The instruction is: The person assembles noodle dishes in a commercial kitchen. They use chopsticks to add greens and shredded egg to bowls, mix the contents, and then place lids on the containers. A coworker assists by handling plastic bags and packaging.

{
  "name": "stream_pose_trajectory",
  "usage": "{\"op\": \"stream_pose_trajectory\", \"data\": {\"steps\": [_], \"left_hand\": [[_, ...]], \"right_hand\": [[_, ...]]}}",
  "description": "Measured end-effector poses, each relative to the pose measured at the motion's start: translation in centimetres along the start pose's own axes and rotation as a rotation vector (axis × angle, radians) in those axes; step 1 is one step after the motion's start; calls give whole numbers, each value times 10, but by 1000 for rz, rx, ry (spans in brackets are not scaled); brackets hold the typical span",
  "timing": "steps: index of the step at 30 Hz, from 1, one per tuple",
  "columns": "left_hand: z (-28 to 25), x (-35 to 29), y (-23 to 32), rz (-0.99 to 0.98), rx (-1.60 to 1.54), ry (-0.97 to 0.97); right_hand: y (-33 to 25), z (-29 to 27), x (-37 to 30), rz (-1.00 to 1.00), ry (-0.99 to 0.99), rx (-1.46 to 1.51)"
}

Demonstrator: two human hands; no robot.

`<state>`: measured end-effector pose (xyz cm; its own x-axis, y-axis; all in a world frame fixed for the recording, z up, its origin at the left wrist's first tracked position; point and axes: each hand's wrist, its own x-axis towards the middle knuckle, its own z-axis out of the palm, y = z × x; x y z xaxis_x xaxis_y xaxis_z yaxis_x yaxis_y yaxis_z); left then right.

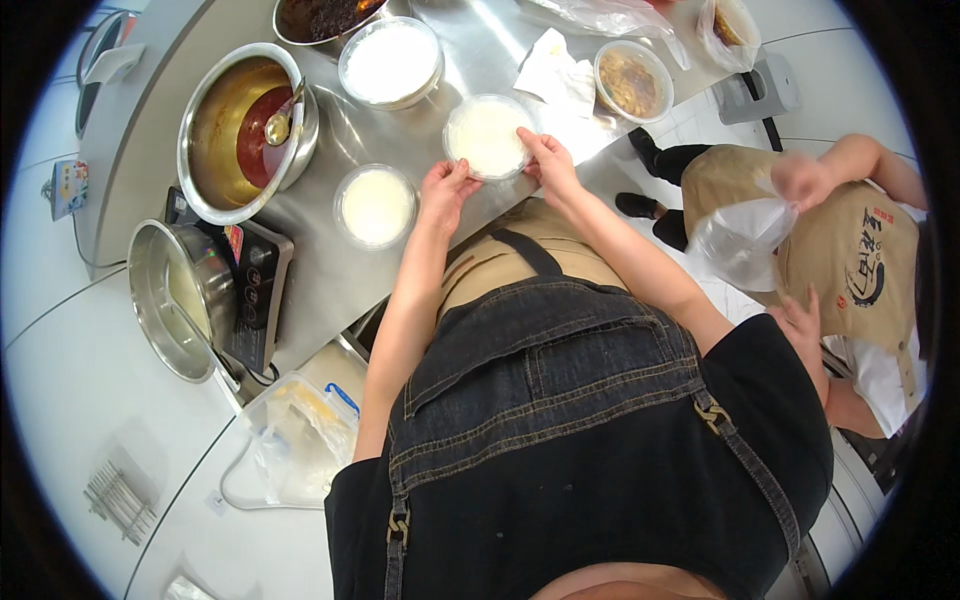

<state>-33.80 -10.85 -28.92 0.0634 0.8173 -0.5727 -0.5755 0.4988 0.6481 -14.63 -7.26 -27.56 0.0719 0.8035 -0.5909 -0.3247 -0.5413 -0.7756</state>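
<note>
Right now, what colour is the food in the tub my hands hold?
White, seen through the clear tub; head view.

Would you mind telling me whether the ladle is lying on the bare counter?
No, the ladle rests inside the large steel bowl of red sauce.

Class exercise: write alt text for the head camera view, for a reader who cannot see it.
Seen from above, a person's left hand and right hand grip a round lidded tub of white food on a steel counter. Two more white tubs, a sauce bowl with a ladle and a pot surround it. At right, another person holds a clear bag.
</note>
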Motion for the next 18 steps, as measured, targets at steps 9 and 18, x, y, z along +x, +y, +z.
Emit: {"op": "stream_pose_trajectory", "data": {"steps": [9,18], "left_hand": [[21,-6,-25,136,-77,153],[45,-13,-38,-30,66,105]], "right_hand": [[18,8,-11,46,32,135],[21,4,-17,68,-25,180]]}}
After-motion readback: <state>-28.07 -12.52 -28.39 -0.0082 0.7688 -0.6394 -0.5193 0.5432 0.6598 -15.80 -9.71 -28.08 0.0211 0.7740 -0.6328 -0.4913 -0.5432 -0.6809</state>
